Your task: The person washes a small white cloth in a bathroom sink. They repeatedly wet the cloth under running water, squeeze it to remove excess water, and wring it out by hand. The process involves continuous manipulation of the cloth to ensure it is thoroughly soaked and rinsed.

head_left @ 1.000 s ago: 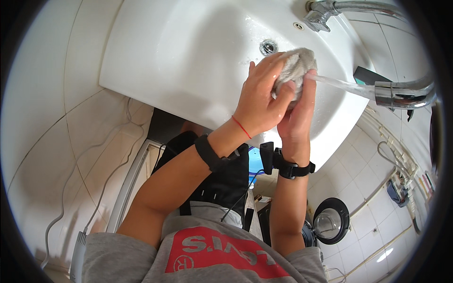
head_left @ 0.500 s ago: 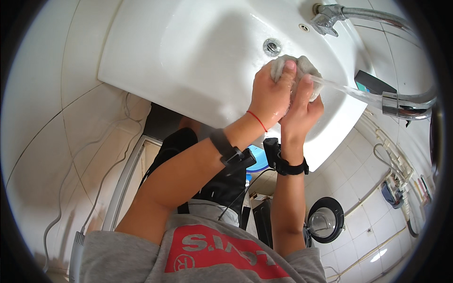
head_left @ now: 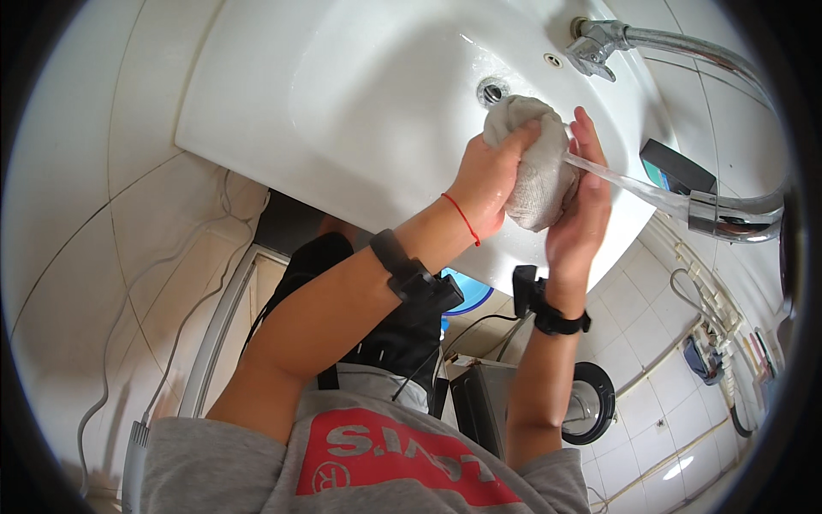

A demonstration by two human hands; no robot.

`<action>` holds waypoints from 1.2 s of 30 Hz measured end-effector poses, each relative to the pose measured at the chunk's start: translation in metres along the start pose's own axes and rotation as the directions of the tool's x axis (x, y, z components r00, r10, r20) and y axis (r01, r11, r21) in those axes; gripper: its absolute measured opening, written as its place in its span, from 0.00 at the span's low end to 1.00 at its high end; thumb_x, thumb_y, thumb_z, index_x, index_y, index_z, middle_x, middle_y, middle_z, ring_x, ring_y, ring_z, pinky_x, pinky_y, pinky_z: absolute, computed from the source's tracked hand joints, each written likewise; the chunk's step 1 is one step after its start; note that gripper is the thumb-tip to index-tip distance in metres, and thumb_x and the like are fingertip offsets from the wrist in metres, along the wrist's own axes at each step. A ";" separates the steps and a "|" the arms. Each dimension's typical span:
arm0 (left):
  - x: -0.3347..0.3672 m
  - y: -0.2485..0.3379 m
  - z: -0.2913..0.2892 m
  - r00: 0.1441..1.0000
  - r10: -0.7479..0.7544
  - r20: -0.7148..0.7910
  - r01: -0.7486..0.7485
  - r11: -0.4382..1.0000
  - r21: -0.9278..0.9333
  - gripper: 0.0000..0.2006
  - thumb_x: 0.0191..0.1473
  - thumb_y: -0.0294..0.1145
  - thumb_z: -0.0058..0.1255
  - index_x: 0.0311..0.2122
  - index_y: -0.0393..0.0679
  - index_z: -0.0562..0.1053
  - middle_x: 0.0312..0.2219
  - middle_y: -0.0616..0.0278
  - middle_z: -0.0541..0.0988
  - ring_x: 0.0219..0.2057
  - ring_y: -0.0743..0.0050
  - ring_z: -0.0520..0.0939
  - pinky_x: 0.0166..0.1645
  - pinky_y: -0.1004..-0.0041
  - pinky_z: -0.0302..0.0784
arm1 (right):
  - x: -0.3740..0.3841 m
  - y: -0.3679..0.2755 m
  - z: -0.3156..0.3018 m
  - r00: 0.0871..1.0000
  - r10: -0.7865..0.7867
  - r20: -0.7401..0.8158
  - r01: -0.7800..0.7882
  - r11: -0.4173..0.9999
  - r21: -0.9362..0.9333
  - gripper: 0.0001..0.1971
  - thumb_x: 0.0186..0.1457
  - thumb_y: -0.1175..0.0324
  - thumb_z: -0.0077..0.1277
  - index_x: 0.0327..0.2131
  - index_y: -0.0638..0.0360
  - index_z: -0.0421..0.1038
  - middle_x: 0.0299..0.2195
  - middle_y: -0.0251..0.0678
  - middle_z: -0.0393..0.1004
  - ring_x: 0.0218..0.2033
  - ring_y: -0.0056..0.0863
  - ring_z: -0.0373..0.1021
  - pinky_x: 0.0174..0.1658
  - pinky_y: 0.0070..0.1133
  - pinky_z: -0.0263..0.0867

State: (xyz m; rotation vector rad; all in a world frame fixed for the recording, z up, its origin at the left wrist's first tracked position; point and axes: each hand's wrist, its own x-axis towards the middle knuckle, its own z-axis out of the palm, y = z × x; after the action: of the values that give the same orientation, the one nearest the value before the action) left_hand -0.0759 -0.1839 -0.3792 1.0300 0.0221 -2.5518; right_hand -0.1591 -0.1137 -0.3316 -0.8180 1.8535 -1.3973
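Fingers of the left hand are curling tight around a grey wet cloth, while the right hand is pressing its flat palm against the cloth's other side. Both are holding it over the white sink, just beside the drain, with water streaming from the chrome tap

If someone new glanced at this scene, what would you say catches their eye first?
First, the two hands pressing a wet grey cloth between them over the white sink: the left hand has its grip on one side, the right hand on the other. Next, the stream of water running from the chrome faucet at the right straight onto the cloth.
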 end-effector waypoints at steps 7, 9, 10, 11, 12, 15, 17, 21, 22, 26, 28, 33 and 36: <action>-0.006 0.012 -0.033 0.988 -0.058 0.144 0.074 0.991 -0.108 0.16 0.68 0.42 0.36 0.54 0.45 0.67 0.45 0.60 0.76 0.46 0.67 0.80 0.53 0.65 0.77 | 0.052 -0.013 -0.046 0.951 0.008 0.308 0.005 0.999 -0.043 0.37 0.66 0.41 0.35 0.64 0.65 0.59 0.67 0.50 0.57 0.69 0.45 0.52 0.67 0.41 0.49; -0.015 0.013 -0.040 0.977 -0.155 0.146 0.177 0.972 -0.153 0.19 0.69 0.45 0.32 0.55 0.46 0.67 0.47 0.57 0.77 0.48 0.62 0.80 0.56 0.61 0.76 | 0.067 -0.017 -0.051 0.943 0.013 0.333 0.044 0.985 -0.164 0.37 0.66 0.41 0.35 0.64 0.65 0.59 0.66 0.48 0.58 0.68 0.45 0.55 0.65 0.39 0.52; -0.018 0.014 -0.044 0.979 -0.148 0.141 0.169 0.974 -0.153 0.19 0.69 0.45 0.32 0.55 0.46 0.67 0.47 0.57 0.77 0.48 0.62 0.80 0.56 0.61 0.76 | 0.074 -0.021 -0.051 0.947 -0.009 0.322 0.077 0.977 -0.200 0.38 0.66 0.40 0.37 0.65 0.65 0.57 0.66 0.48 0.59 0.67 0.44 0.57 0.64 0.37 0.54; -0.020 0.014 -0.047 0.972 -0.148 0.181 0.183 0.964 -0.192 0.19 0.69 0.45 0.32 0.55 0.46 0.67 0.47 0.57 0.77 0.48 0.62 0.80 0.56 0.60 0.76 | 0.079 -0.023 -0.052 0.951 -0.024 0.308 0.090 0.975 -0.203 0.38 0.66 0.41 0.37 0.65 0.65 0.55 0.66 0.48 0.59 0.67 0.43 0.57 0.64 0.36 0.55; -0.022 0.014 -0.051 0.964 -0.147 0.221 0.198 0.953 -0.229 0.20 0.68 0.45 0.32 0.55 0.45 0.67 0.47 0.57 0.77 0.48 0.61 0.80 0.56 0.60 0.77 | 0.084 -0.023 -0.053 0.955 -0.039 0.293 0.103 0.973 -0.206 0.38 0.66 0.41 0.37 0.66 0.64 0.54 0.65 0.48 0.60 0.66 0.43 0.57 0.63 0.35 0.56; -0.025 0.011 -0.054 0.968 -0.151 0.201 0.198 0.951 -0.237 0.20 0.68 0.45 0.32 0.54 0.44 0.68 0.47 0.57 0.77 0.49 0.61 0.80 0.57 0.59 0.76 | 0.090 -0.022 -0.057 0.964 -0.125 0.234 0.179 0.958 -0.226 0.37 0.67 0.44 0.39 0.67 0.63 0.52 0.65 0.48 0.60 0.66 0.42 0.58 0.63 0.34 0.57; -0.025 0.008 -0.054 0.971 -0.150 0.188 0.193 0.951 -0.240 0.20 0.68 0.45 0.32 0.54 0.43 0.69 0.48 0.57 0.77 0.49 0.61 0.80 0.57 0.59 0.75 | 0.082 -0.018 -0.046 0.964 -0.174 0.203 0.214 0.958 -0.191 0.35 0.67 0.45 0.40 0.67 0.62 0.53 0.65 0.47 0.60 0.66 0.42 0.59 0.63 0.34 0.57; -0.018 -0.002 -0.048 0.994 0.056 0.095 -0.049 0.996 -0.075 0.21 0.67 0.42 0.33 0.56 0.40 0.68 0.50 0.56 0.77 0.51 0.61 0.79 0.59 0.60 0.74 | 0.035 0.001 -0.035 0.979 0.025 0.203 0.012 0.983 -0.181 0.37 0.65 0.42 0.42 0.66 0.59 0.54 0.65 0.42 0.60 0.65 0.40 0.60 0.61 0.35 0.59; -0.018 -0.006 -0.039 0.983 0.179 0.035 -0.180 0.984 0.020 0.22 0.66 0.41 0.33 0.57 0.39 0.68 0.51 0.56 0.76 0.51 0.61 0.79 0.59 0.60 0.74 | 0.017 0.004 -0.036 0.971 0.164 0.177 -0.144 0.982 -0.119 0.38 0.65 0.39 0.41 0.66 0.59 0.54 0.64 0.43 0.60 0.64 0.40 0.60 0.61 0.35 0.59; -0.030 -0.030 -0.016 0.861 0.480 0.169 -0.509 0.798 0.323 0.20 0.60 0.31 0.50 0.56 0.36 0.69 0.46 0.59 0.78 0.47 0.75 0.78 0.53 0.71 0.76 | -0.035 0.012 -0.020 0.864 0.481 0.146 -0.501 0.804 0.320 0.41 0.64 0.35 0.38 0.66 0.61 0.53 0.61 0.45 0.62 0.61 0.38 0.62 0.60 0.39 0.61; -0.029 -0.040 -0.015 0.865 0.405 0.296 -0.498 0.621 0.605 0.24 0.56 0.35 0.57 0.55 0.37 0.70 0.43 0.58 0.79 0.44 0.76 0.78 0.50 0.71 0.76 | -0.031 0.022 -0.024 0.882 0.442 0.161 -0.469 0.796 0.382 0.38 0.67 0.38 0.36 0.65 0.61 0.55 0.60 0.44 0.64 0.60 0.36 0.63 0.60 0.36 0.62; -0.034 -0.059 0.016 0.821 0.490 0.292 -0.561 0.599 0.571 0.18 0.53 0.39 0.61 0.43 0.37 0.76 0.32 0.63 0.82 0.34 0.77 0.80 0.42 0.75 0.76 | -0.035 0.037 -0.027 0.943 0.327 -0.059 -0.304 0.922 0.242 0.30 0.69 0.46 0.37 0.52 0.67 0.70 0.46 0.41 0.75 0.48 0.28 0.69 0.54 0.24 0.64; -0.029 -0.068 0.025 0.843 0.524 0.121 -0.511 0.710 0.485 0.13 0.54 0.39 0.61 0.35 0.38 0.78 0.27 0.67 0.81 0.30 0.80 0.79 0.38 0.76 0.75 | -0.036 0.036 -0.028 0.957 0.226 -0.181 -0.216 0.974 0.075 0.27 0.70 0.49 0.38 0.43 0.70 0.74 0.36 0.39 0.78 0.38 0.23 0.70 0.43 0.22 0.66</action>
State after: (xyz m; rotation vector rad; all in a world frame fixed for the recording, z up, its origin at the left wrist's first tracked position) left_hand -0.0976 -0.1152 -0.3504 1.0514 -0.8548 -2.0422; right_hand -0.1640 -0.0612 -0.3558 -0.4467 1.9710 -1.4139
